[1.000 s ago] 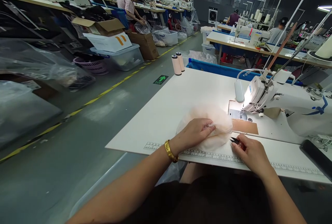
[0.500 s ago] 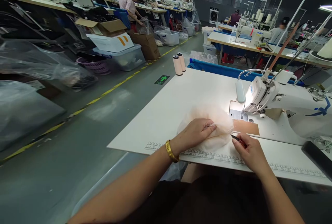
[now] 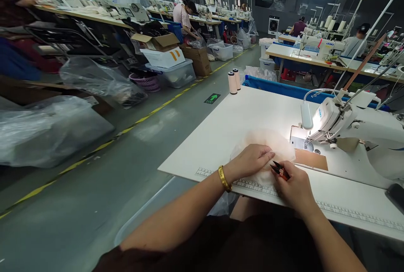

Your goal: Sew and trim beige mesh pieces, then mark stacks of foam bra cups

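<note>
A piece of sheer, pale peach fabric (image 3: 263, 137) lies gathered on the white sewing table (image 3: 268, 108). My left hand (image 3: 252, 160) is closed, pinching a fold of it between thumb and fingers. In my right hand (image 3: 295, 186) is a pair of thread snips (image 3: 280, 172) with dark blades and a reddish grip. The blades are parted and point at the fabric close to my left fingertips. Whether they touch it, I cannot tell. Just beyond, to the right, the sewing machine (image 3: 334, 120) stands with its lamp lighting the needle plate.
Two peach thread spools (image 3: 232, 83) stand at the table's far left corner. A printed ruler (image 3: 356, 213) runs along the near edge. On the floor at left are plastic bags (image 3: 53, 129), a clear bin (image 3: 179, 74) and a cardboard box (image 3: 197, 59). Other people sit at machines farther back.
My right hand has brought the snips closer to my left fingers, and the blades now show spread apart. The left hand keeps its pinch on the fabric. The whole view has shifted.
</note>
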{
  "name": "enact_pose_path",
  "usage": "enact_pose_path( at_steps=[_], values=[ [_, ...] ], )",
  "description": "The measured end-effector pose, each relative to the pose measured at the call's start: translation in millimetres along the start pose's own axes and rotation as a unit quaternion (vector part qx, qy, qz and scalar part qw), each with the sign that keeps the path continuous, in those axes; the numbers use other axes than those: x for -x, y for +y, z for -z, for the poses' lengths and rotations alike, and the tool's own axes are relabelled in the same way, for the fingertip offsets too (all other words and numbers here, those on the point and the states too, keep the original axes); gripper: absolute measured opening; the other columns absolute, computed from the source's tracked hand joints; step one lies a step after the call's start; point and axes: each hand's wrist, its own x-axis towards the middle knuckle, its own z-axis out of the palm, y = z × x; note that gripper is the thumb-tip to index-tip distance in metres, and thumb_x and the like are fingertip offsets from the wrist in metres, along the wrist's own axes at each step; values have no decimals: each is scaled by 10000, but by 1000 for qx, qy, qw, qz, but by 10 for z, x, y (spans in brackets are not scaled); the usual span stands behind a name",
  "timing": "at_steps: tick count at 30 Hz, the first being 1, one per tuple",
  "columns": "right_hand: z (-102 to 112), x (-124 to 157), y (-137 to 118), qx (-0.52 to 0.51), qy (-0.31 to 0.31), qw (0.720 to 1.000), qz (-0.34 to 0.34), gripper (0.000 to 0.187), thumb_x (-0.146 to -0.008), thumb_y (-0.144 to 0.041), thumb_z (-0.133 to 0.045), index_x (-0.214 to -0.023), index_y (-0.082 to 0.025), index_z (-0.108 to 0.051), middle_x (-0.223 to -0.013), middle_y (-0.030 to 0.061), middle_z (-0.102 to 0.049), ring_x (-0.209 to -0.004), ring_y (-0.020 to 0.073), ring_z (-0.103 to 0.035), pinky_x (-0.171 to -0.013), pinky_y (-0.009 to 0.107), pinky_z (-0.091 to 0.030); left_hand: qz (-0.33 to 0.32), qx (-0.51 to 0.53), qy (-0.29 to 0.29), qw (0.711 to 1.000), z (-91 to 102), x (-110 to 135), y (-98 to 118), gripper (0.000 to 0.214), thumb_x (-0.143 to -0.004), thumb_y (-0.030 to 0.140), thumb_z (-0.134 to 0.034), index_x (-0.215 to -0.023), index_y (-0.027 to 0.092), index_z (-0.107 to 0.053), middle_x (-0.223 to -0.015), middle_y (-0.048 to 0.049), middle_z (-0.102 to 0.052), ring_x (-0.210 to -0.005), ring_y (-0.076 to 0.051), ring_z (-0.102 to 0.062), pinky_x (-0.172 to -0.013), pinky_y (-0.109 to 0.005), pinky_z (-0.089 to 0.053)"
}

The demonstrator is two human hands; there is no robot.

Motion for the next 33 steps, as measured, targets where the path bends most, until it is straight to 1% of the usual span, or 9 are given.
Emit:
enact_pose_path(
  at_steps=[4,7,9,11,15,21,25,28,33],
  values=[
    [46,-1,-33,-87,-25,996,-23,249,-951,-445,-593,-830,-232,-638,-643,-30,-567,-596,157,-519,-579,259,-411,-10,13,-10,1000,41,2,-24,361,-979,410,-450,-689,198,-489,-708,-2,-562,-685,-167,-504,-661,-314,-352],
    [168,33,-23,-100,-29,994,-37,310,-955,-527,-625,-860,-232,-619,-666,-41,-525,-614,151,-500,-580,251,-403,-8,24,-13,1000,64,4,-32,365,-974,419,-463,-686,196,-495,-713,-2,-567,-693,-168,-512,-668,-313,-358],
    [240,58,27,-53,-14,998,-20,327,-971,-556,-614,-931,-232,-634,-660,-48,-515,-597,149,-490,-577,255,-386,-8,25,-12,1000,69,6,-28,376,-977,424,-459,-680,196,-489,-715,-6,-572,-697,-171,-520,-669,-315,-359],
    [282,80,103,31,22,999,19,338,-1000,-556,-576,-956,-231,-654,-632,-47,-508,-578,154,-486,-578,265,-360,-9,24,-10,1000,68,8,-20,379,-982,420,-455,-676,197,-480,-719,-9,-576,-701,-174,-525,-671,-318,-360],
    [283,94,198,169,64,977,110,349,-1049,-515,-521,-910,-229,-665,-613,-21,-559,-590,172,-522,-611,286,-344,-10,23,-6,1000,59,4,-4,377,-980,409,-456,-667,201,-455,-712,-8,-572,-699,-176,-521,-675,-323,-363],
    [264,92,76,239,92,940,224,316,-1085,-354,-507,-830,-226,-641,-640,-1,-636,-574,169,-534,-647,313,-351,-13,16,-8,1000,51,-1,-3,370,-979,408,-446,-672,202,-457,-712,-10,-570,-697,-179,-517,-674,-332,-358],
    [290,145,35,301,117,912,253,297,-1084,-325,-529,-829,-230,-649,-646,7,-640,-594,179,-529,-648,338,-334,-14,21,-2,1000,48,6,-6,377,-982,414,-451,-672,202,-476,-710,-10,-579,-694,-180,-523,-667,-331,-360],
    [291,165,47,338,120,894,270,305,-1084,-295,-530,-812,-227,-649,-601,-10,-575,-571,172,-482,-639,352,-311,-18,20,0,1000,46,7,-2,386,-985,413,-451,-661,203,-462,-691,-5,-561,-680,-176,-508,-659,-330,-351],
    [237,95,57,359,146,869,307,312,-1074,-250,-549,-779,-221,-648,-578,-15,-523,-567,167,-441,-632,356,-288,-17,27,-4,999,45,10,7,397,-984,421,-452,-652,206,-427,-678,1,-536,-673,-172,-490,-659,-332,-343]
  ],
)
